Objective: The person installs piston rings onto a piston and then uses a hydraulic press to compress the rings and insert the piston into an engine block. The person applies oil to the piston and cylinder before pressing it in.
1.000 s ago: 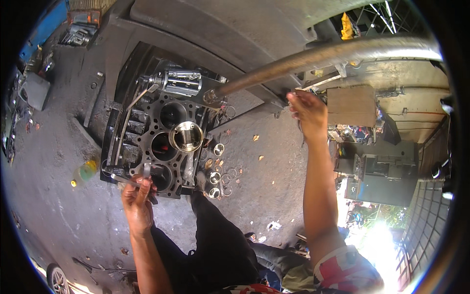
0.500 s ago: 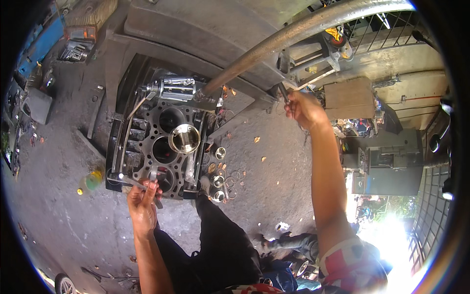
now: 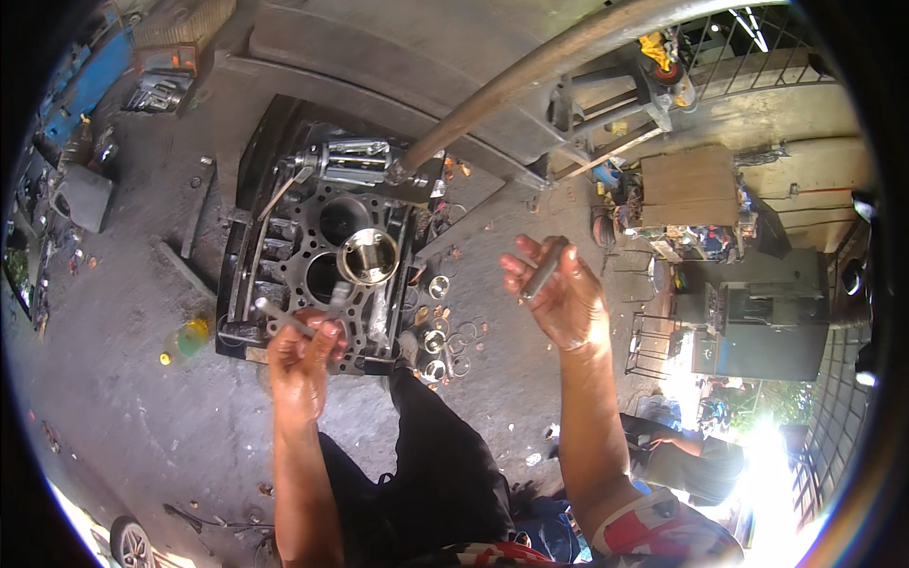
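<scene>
Fingers of right hand (image 3: 563,293) clamp a grey metal pin (image 3: 543,269); left hand (image 3: 301,355) fingers grip a rod (image 3: 284,318) over engine block (image 3: 284,256).

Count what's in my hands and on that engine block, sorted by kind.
Short grey metal pin, in the right hand: 1
Thin metal tool, in the left hand: 1
Shiny piston on the black engine block: 1
Total: 3

Concrete floor (image 3: 142,417): engine block (image 3: 312,275), loose rings (image 3: 450,336), bottle (image 3: 187,339).
</scene>
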### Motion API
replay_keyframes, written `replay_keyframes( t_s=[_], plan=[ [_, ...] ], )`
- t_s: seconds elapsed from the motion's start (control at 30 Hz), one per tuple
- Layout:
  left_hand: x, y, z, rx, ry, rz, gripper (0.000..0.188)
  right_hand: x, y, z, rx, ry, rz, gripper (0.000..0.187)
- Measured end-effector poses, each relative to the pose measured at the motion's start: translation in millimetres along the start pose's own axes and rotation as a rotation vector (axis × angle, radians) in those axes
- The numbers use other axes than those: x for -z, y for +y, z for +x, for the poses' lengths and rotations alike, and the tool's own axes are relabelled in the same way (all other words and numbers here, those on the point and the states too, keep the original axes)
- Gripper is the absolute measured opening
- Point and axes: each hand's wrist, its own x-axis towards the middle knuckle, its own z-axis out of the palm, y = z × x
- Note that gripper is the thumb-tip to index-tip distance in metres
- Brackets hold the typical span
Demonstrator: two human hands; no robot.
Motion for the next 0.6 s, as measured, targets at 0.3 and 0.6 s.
replay_keyframes(
  t_s=[0.3,0.6],
  plan=[
    [-17.1,5.5,-8.5,0.055,-0.043,0.035,0.009,-57.6,79.0,8.3,-0.481,-0.269,-0.228,0.031],
    [-6.8,15.9,-9.9,0.043,-0.004,0.072,0.008,-100.5,111.0,2.5,-0.325,-0.449,-0.812,0.033]
  ],
)
